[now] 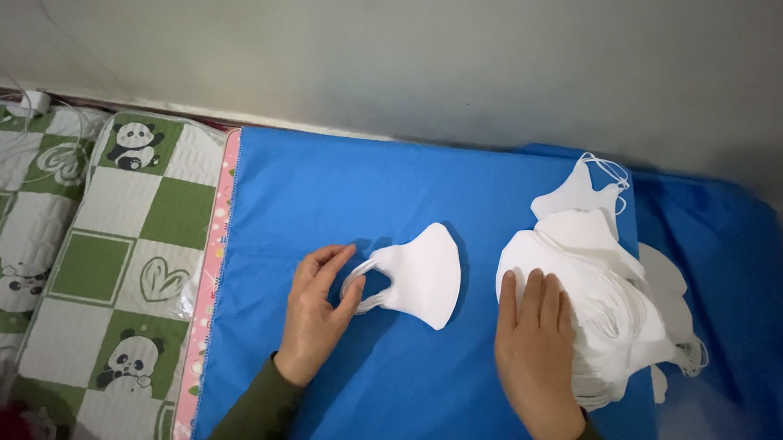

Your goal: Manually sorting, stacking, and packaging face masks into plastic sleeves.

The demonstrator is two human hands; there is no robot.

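A single folded white face mask (424,275) lies on the blue cloth (358,193), ear loops to its left. My left hand (317,308) pinches those ear loops between thumb and fingers. My right hand (536,351) rests flat, fingers together, on the left edge of a spread pile of white masks (606,297). The pile fans out to the right, with ear loops sticking out at its top and right side.
A green and white checked mat with panda pictures (95,253) lies to the left, edged by a pink strip (212,266). A grey wall (414,56) runs along the back. A white cable and plug (31,103) sit at the far left.
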